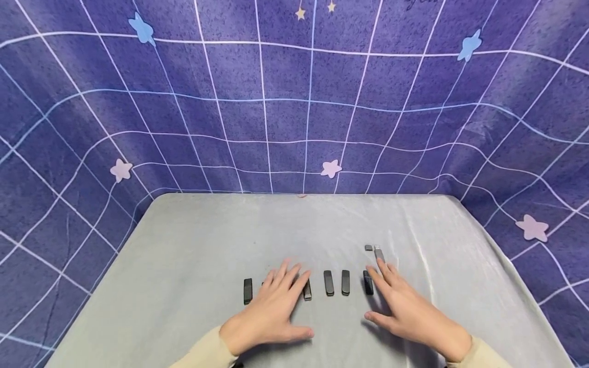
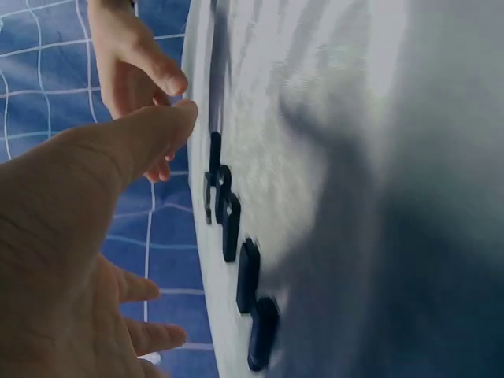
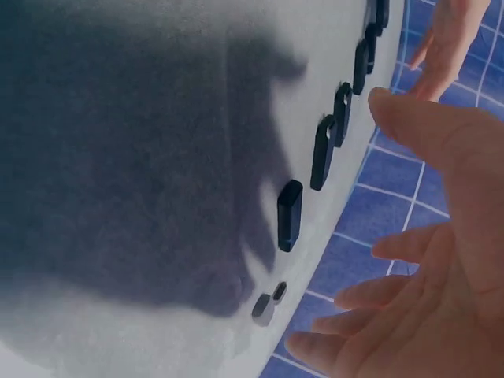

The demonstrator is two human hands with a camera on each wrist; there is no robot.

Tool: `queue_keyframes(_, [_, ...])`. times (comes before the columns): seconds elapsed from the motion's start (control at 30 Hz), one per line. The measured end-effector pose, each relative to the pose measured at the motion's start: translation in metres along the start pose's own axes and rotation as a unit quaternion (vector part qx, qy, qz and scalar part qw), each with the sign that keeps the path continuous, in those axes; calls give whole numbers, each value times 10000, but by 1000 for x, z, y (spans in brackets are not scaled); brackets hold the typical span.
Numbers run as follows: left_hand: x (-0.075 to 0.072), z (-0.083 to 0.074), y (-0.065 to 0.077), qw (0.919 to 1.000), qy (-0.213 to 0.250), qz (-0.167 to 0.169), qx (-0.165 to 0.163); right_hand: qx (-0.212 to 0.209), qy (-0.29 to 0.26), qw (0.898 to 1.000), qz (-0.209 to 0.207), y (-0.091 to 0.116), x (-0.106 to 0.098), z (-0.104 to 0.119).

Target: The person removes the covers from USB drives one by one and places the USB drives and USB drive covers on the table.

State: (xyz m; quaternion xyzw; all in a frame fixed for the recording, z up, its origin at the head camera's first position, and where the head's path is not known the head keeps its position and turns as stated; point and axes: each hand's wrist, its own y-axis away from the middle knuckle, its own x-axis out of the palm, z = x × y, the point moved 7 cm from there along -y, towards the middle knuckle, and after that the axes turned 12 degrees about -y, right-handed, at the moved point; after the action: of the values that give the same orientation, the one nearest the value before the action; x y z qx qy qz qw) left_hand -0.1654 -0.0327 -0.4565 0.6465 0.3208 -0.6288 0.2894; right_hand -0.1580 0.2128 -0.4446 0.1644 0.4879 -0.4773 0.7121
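Note:
Several dark USB sticks lie in a row on the grey cloth. My left hand (image 1: 273, 314) hovers with spread fingers over the left part of the row, between the leftmost stick (image 1: 248, 291) and another stick (image 1: 307, 292); its fingers hide part of the row. Two sticks, one (image 1: 329, 283) beside the other (image 1: 345, 282), lie between the hands. My right hand (image 1: 407, 312), fingers spread and holding nothing, is above the table by the rightmost stick (image 1: 368, 282). Just beyond its fingertips lies an uncapped USB stick (image 1: 379, 253) with its metal plug showing, next to a small cap (image 1: 368, 248).
The table (image 1: 207, 230) is covered with a pale grey, slightly creased cloth. A purple curtain (image 1: 285, 117) with a grid and stars hangs behind it and at both sides. Shadows of the hands fall on the cloth in both wrist views.

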Motion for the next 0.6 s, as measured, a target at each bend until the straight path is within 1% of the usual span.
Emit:
queue_keyframes(0.2, [-4,21,31,9996,-179,-89,-220,-122,0,9998,150,-9,10,-3])
queue_keyframes(0.33, [-8,36,49,9984,-186,-251,-477,-312,-2,9995,83,-17,14,-3])
queue_keyframes(0.4, [-10,42,56,9975,-164,-313,-604,-342,-51,9994,46,-20,16,-2])
queue_keyframes(0.6, [-16,55,72,9951,-150,-453,-862,-28,-149,9997,204,-26,24,-4])
